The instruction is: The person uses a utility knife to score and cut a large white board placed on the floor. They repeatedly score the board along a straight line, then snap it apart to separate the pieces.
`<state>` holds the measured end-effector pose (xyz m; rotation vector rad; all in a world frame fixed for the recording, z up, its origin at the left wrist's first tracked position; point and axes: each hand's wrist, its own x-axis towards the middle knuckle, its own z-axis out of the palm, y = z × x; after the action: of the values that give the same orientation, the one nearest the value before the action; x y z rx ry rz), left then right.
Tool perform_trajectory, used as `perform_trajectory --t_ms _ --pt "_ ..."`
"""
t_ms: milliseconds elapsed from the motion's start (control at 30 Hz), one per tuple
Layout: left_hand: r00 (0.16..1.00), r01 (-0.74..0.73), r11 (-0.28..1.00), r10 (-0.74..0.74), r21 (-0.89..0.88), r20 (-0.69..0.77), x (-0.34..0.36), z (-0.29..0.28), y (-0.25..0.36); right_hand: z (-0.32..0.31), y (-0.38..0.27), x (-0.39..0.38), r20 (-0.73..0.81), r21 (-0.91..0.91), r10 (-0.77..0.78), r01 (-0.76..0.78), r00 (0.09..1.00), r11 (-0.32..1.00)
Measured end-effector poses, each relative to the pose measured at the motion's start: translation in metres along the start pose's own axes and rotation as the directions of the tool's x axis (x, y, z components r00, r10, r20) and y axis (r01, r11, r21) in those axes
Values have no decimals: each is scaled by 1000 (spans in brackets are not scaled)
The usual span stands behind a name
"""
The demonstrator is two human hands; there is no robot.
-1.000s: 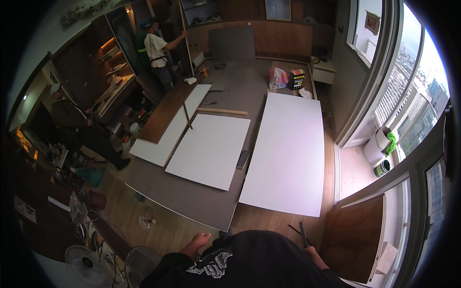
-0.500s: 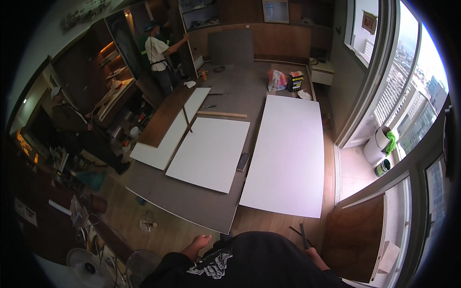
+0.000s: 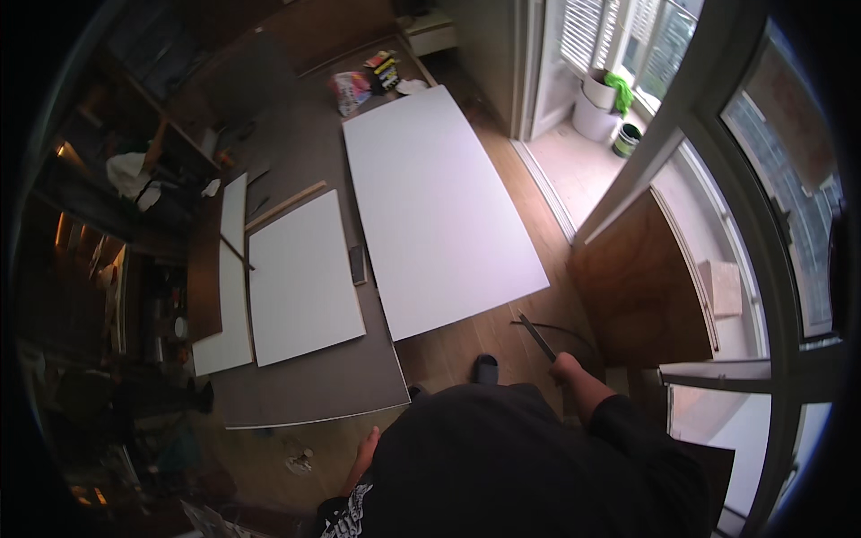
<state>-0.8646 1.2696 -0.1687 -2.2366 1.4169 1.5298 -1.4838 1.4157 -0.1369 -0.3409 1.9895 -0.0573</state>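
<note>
My right hand [image 3: 566, 368], at the lower right, is closed around a long, dark, flat bar [image 3: 538, 337] that points forward and left over the wood floor. A thin dark curved strip [image 3: 574, 331] shows beside the bar; whether the two are joined I cannot tell. Low beside my body, my left hand [image 3: 369, 444] hangs with nothing seen in it, its fingers stretched out and partly hidden by my dark shirt. Ahead of me lies a large white panel [image 3: 439, 215], its near edge closest to the bar.
Left of it, a smaller white panel [image 3: 305, 282] and a narrow white board [image 3: 235, 296] with a brown board [image 3: 204, 278] rest on a grey surface [image 3: 309, 394]. A brown wood panel [image 3: 641, 278] leans at right. A co-worker [image 3: 134, 179] is at far left.
My view has swung right and down, so the panels sit further left. My right hand with the dark bar now shows more fully; my left hand hangs closer to my body.
</note>
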Motion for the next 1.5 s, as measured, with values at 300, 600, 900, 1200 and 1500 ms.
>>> perform_trajectory --t_ms 300,600,900,1200,1500 --pt "987 -95 982 71 164 145 -21 -14 110 18 46 -2 -73 492 92 -45 993 870" --pt "935 -346 873 292 344 201 109 -2 202 -11 -17 17 -155 789 162 23 974 614" --pt "861 -507 645 396 572 318 223 160 408 -56 -36 135 -367 663 136 156 920 732" --pt "609 -597 340 782 727 135 338 363 602 -120 -134 294 -595 352 61 192 801 916" --pt "586 -448 331 810 831 -7 342 400 621 -112 -119 343 -486 572 99 230 868 788"
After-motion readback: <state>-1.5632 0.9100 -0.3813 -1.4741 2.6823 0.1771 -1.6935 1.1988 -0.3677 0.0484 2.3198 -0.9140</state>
